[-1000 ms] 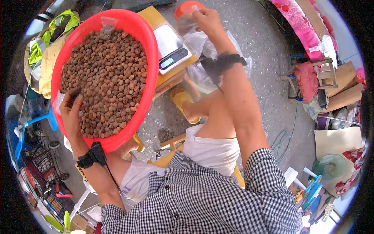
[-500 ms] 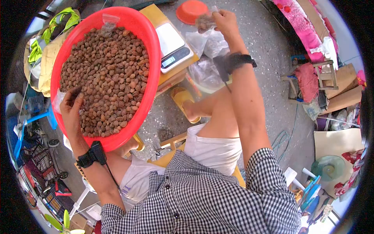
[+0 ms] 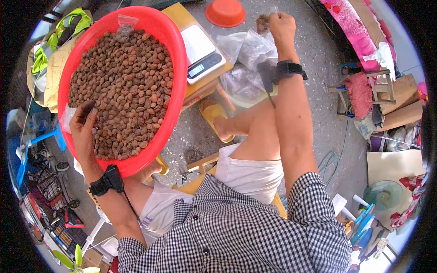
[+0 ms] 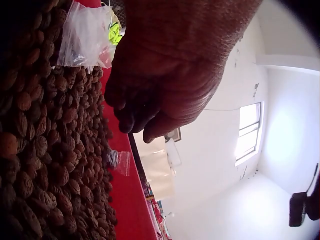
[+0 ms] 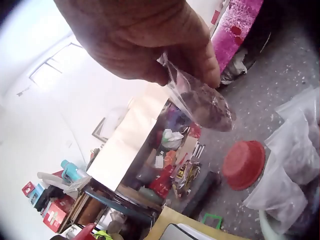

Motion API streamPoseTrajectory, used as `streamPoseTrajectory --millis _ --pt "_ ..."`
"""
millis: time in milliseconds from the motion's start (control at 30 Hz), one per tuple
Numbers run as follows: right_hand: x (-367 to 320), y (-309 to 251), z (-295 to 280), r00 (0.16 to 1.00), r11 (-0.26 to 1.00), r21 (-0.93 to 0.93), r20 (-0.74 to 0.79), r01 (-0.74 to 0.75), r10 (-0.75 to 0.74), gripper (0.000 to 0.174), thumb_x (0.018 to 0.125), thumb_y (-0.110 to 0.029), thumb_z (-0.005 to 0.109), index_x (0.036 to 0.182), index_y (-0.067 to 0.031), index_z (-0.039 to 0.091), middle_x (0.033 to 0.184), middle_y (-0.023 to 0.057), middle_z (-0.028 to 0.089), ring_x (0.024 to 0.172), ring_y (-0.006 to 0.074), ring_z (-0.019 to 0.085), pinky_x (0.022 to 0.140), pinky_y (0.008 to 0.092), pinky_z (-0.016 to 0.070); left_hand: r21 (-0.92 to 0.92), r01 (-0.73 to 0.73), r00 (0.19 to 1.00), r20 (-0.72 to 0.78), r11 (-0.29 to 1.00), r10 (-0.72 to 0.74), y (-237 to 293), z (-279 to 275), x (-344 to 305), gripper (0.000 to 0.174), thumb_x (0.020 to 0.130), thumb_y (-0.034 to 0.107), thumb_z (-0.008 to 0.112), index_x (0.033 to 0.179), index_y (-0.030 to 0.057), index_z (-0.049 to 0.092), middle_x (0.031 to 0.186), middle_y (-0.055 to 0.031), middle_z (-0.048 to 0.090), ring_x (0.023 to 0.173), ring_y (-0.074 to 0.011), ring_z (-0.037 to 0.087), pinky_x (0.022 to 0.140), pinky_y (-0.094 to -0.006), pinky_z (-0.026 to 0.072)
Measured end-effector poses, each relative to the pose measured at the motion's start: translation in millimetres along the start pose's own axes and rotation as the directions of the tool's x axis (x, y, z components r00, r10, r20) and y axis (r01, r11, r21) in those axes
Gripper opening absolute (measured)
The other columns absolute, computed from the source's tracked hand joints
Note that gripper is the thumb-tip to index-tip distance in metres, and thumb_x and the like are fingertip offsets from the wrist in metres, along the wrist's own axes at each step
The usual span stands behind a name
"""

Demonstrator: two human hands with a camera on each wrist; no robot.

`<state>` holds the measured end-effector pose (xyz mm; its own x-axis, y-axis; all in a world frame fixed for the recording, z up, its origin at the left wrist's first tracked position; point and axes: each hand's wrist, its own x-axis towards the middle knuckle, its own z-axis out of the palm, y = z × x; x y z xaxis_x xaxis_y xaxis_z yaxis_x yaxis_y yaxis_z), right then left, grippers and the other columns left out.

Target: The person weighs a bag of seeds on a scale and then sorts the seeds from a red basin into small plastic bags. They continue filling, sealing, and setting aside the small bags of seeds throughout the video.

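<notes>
My right hand (image 3: 283, 31) pinches the top of a small clear plastic bag (image 5: 205, 105) with brown contents, away from the small red basin (image 3: 225, 12). Below that hand, filled clear bags (image 3: 250, 52) are heaped in a pale tub (image 3: 243, 101) on the floor. Over the left side of a big red basin (image 3: 180, 59) full of brown ridged nuts (image 3: 127, 95), my left hand (image 3: 84, 129) hovers with loosely curled fingers and nothing in them. One small bag (image 3: 125, 32) lies on the nuts near the far rim; another clear bag (image 4: 85, 37) sits close to my left hand.
A white digital scale (image 3: 199, 48) stands on a yellow wooden surface (image 3: 175, 18) right of the big basin. A small wooden stool (image 3: 359, 93) with a red cover is at the right. Behind the basin's left side lies a yellow-green garment (image 3: 68, 32).
My right hand has moved right, carrying the small bag away from over the small red basin, which now shows fully. My left hand stays in place.
</notes>
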<state>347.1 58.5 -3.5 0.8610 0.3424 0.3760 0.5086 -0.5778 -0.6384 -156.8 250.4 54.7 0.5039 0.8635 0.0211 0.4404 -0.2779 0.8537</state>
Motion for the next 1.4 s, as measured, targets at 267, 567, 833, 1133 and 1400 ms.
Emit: streamPoseTrajectory --millis 267,567,833,1133,1400 --pt "-7.9 -22.3 -0.9 0.896 0.656 0.634 0.415 -0.411 0.16 0.032 0.086 -0.019 0.055 0.099 0.0087 0.062 0.088 0.0179 0.069 0.073 0.0309 0.069 0.067 0.0357 0.0572 0.014 -0.006 1.0 0.018 1.0 0.006 2.3 3.0 1.0 0.03 0.086 0.012 0.063 0.113 -0.0024 0.061 0.104 -0.0055 0.064 0.095 -0.0131 0.057 0.082 -0.0245 0.044" --pt "-35.1 -92.6 -22.1 0.83 0.459 0.739 0.557 -0.493 -0.006 0.026 0.09 -0.014 0.051 0.103 0.005 0.061 0.089 0.0126 0.068 0.077 0.0219 0.068 0.066 0.0328 0.0565 0.008 -0.01 1.0 0.03 1.0 0.01 4.2 5.6 2.0 0.029 0.086 0.011 0.064 0.112 -0.003 0.062 0.102 -0.0056 0.064 0.094 -0.013 0.057 0.083 -0.0251 0.0444" --pt "-45.4 -115.4 -15.0 0.748 0.392 0.754 0.63 -0.527 -0.206 0.02 0.092 -0.012 0.048 0.101 0.0021 0.059 0.091 0.0118 0.067 0.078 0.0208 0.067 0.071 0.0335 0.0569 -0.059 0.045 0.999 0.029 0.997 -0.043 6.3 12.7 0.0 0.029 0.086 0.01 0.064 0.112 -0.0024 0.061 0.103 -0.0058 0.064 0.095 -0.013 0.058 0.084 -0.0252 0.0451" --pt "-44.2 -105.7 -20.8 0.798 0.396 0.77 0.588 -0.501 -0.132 0.024 0.09 -0.017 0.049 0.1 -0.0005 0.062 0.092 0.0098 0.068 0.08 0.0213 0.068 0.073 0.0344 0.0558 -0.016 0.042 0.999 0.014 0.999 -0.041 13.6 16.7 -2.6 0.028 0.086 0.01 0.063 0.111 -0.003 0.061 0.103 -0.0064 0.064 0.095 -0.0135 0.058 0.085 -0.0254 0.0452" --pt "-38.6 -93.9 -12.1 0.837 0.465 0.739 0.547 -0.488 0.009 0.023 0.088 -0.018 0.05 0.097 -0.0036 0.065 0.087 0.0066 0.068 0.074 0.0178 0.067 0.066 0.031 0.0543 0.015 0.012 0.998 0.053 1.0 -0.012 11.2 15.2 -0.7 0.029 0.085 0.01 0.063 0.111 -0.0027 0.062 0.102 -0.0054 0.064 0.094 -0.0127 0.057 0.083 -0.0248 0.0447"
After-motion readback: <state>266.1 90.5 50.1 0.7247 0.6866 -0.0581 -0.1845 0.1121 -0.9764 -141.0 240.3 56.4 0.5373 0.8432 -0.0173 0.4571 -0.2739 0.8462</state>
